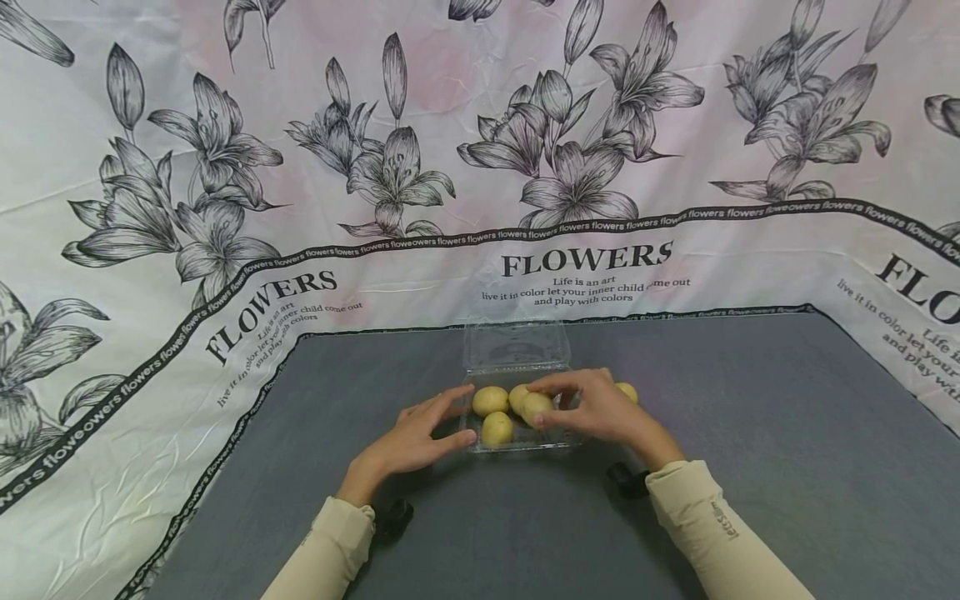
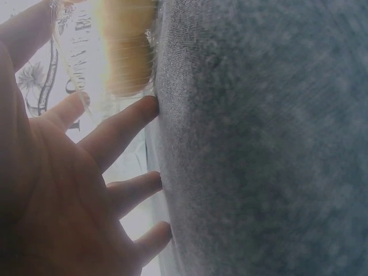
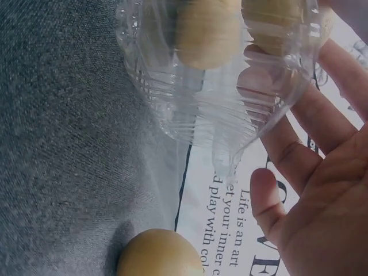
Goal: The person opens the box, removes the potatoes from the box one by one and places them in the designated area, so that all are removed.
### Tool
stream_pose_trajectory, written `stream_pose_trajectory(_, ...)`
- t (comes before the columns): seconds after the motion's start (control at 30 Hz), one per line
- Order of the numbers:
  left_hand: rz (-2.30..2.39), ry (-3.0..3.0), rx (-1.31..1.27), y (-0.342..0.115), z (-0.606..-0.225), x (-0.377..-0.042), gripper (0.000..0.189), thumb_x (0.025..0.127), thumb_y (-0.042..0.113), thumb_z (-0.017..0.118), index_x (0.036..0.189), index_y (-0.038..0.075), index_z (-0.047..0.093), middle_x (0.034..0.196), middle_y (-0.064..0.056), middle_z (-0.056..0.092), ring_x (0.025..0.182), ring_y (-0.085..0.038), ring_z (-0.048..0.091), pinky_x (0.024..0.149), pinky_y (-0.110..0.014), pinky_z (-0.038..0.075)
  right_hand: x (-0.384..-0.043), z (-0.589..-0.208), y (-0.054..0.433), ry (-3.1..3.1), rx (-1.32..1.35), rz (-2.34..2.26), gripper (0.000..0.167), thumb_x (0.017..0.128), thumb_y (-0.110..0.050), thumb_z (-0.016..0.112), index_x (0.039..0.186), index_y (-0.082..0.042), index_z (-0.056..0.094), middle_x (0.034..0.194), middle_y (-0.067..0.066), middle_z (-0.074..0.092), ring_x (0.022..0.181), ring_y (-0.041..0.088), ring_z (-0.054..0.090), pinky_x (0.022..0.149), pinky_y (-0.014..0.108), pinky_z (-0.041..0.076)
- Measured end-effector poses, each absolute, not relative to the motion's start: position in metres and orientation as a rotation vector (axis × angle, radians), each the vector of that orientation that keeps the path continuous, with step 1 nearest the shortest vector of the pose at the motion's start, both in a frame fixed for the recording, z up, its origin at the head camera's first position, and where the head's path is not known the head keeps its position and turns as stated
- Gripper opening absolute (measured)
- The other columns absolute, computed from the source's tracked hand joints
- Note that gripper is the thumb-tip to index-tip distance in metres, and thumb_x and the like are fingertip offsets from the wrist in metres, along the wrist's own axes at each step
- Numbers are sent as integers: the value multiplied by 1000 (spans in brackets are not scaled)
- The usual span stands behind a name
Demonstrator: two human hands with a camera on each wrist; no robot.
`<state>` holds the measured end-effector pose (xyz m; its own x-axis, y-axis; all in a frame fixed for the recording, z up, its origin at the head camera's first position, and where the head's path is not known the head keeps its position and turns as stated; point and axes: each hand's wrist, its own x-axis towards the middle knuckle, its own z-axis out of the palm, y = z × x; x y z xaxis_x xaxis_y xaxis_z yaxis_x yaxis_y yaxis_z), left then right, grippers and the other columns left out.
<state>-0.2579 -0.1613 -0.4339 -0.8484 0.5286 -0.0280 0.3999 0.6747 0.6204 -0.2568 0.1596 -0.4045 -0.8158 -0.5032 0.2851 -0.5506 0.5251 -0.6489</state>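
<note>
A clear plastic clamshell box point(image 1: 525, 447) sits on the table, its lid point(image 1: 517, 346) raised at the back. Inside lie smooth yellow potatoes, one at the back left point(image 1: 491, 401) and one at the front point(image 1: 497, 430). My right hand point(image 1: 600, 404) pinches another potato point(image 1: 537, 410) between thumb and fingers, over the box; it partly hides a further potato point(image 1: 518, 397). At the box's left end my left hand point(image 1: 420, 435) is spread, thumb and forefinger close to the wall. In the left wrist view, fingertips point(image 2: 150, 106) reach down at the table surface.
One loose potato point(image 1: 627, 392) lies on the table just right of the box, partly behind my right hand; the right wrist view shows that potato point(image 3: 161, 256) near its bottom edge. The grey table point(image 1: 480, 533) ends at a flower-printed cloth point(image 1: 420, 283).
</note>
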Motion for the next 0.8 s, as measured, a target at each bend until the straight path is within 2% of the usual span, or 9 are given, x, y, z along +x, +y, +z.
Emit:
stream_pose_trajectory(0.07,920,2684,757,-161,-434,-258,72,99,59,58,160,40,25,155,8,51,154,-27,33,115,-67,17,-257,-403,160,-2690,920,1206,46,86,-32,83,126,-12,73,113,3,77,82,11,68,84,37,52)
stream_pose_trajectory(0.13,918,2685,758,-161,-434,-258,73,99,59,58,160,40,25,155,8,51,154,-27,33,115,-67,17,-256,-401,161,-2692,908,1247,47,86,-31,84,127,-11,73,114,5,77,83,14,68,74,32,55)
stream_pose_trajectory(0.2,918,2684,758,-161,-434,-258,73,99,59,58,160,40,25,155,7,51,154,-28,33,115,-67,17,-256,-399,163,-2706,871,1269,47,86,-33,84,127,-13,73,113,5,77,84,14,67,68,28,54)
stream_pose_trajectory(0.37,924,2680,763,-161,-434,-259,73,99,58,58,161,38,25,155,7,51,154,-28,32,115,-67,17,-257,-396,167,-2722,816,1272,48,86,-37,84,128,-16,73,116,5,76,84,13,65,68,27,53)
stream_pose_trajectory(0.6,925,2678,763,-162,-433,-258,73,99,58,59,161,40,24,156,7,50,154,-27,33,116,-66,17,-256,-392,172,-2712,820,1341,50,88,-34,82,131,-12,70,118,10,74,73,11,64,64,28,53)
stream_pose_trajectory(0.8,919,2683,755,-162,-434,-258,74,98,59,59,161,39,24,156,8,50,154,-27,33,116,-65,17,-256,-389,175,-2701,824,1347,49,88,-32,82,132,-13,70,120,11,74,74,10,67,66,27,55)
